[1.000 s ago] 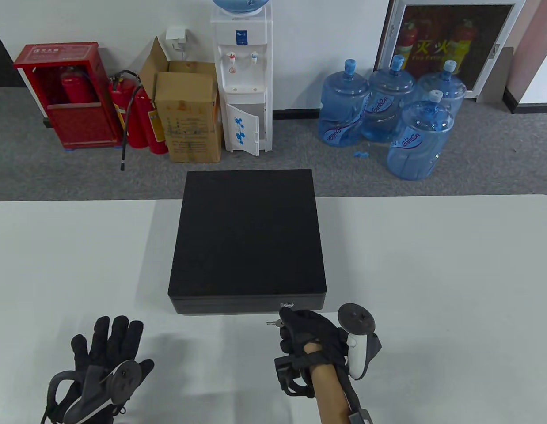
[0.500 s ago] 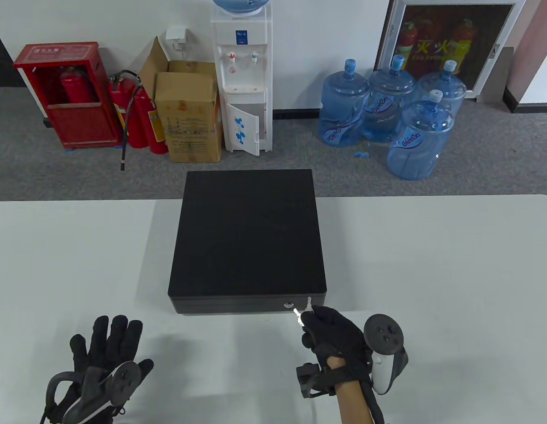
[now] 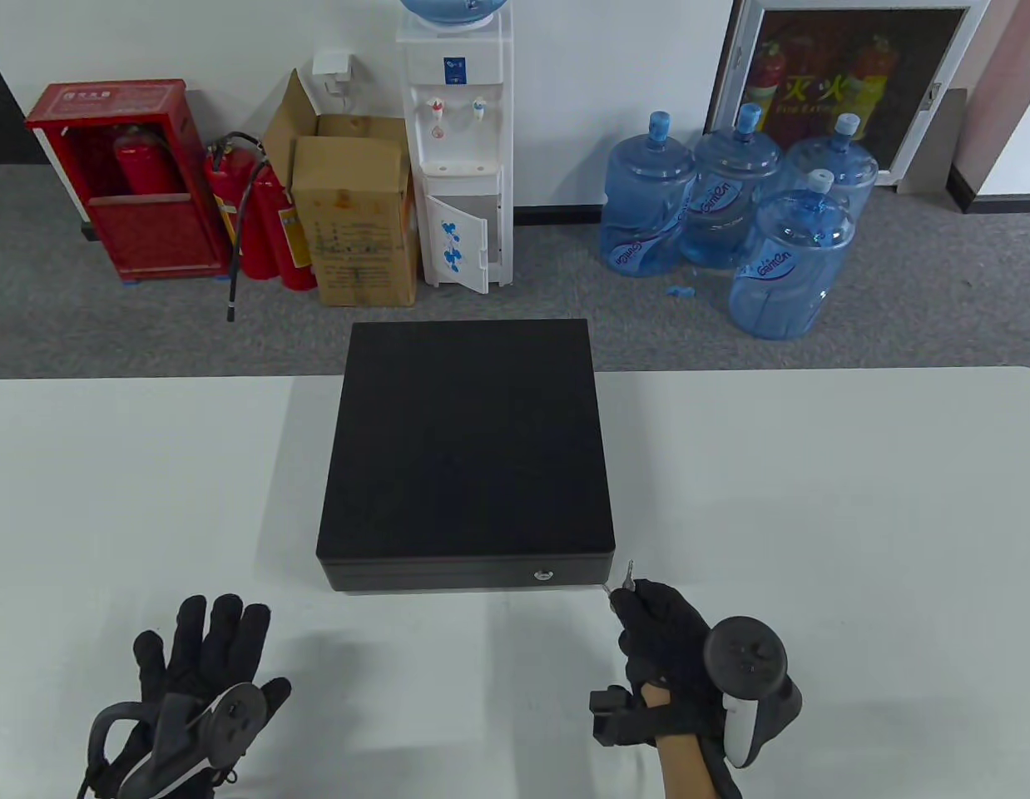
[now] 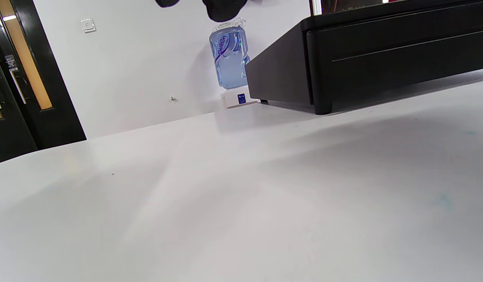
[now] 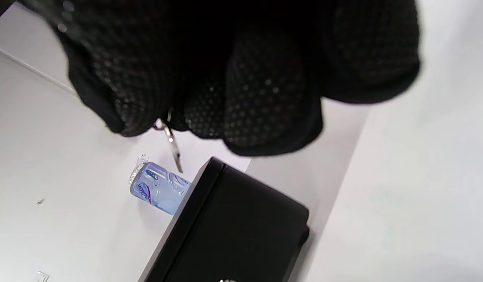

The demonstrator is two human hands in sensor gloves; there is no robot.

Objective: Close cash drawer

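A black cash drawer sits in the middle of the white table, its front closed flush, with a round lock on the front face. My right hand is just right of the drawer's front corner and pinches a small set of silver keys, which hang from my fingers in the right wrist view. My left hand lies flat on the table to the drawer's front left, fingers spread and empty. The drawer also shows in the left wrist view.
Behind the table stand a water dispenser, cardboard boxes, red fire extinguishers and several blue water jugs on grey carpet.
My right hand has drawn away from the lock and moved right, taking the keys with it. The left hand has stayed put.
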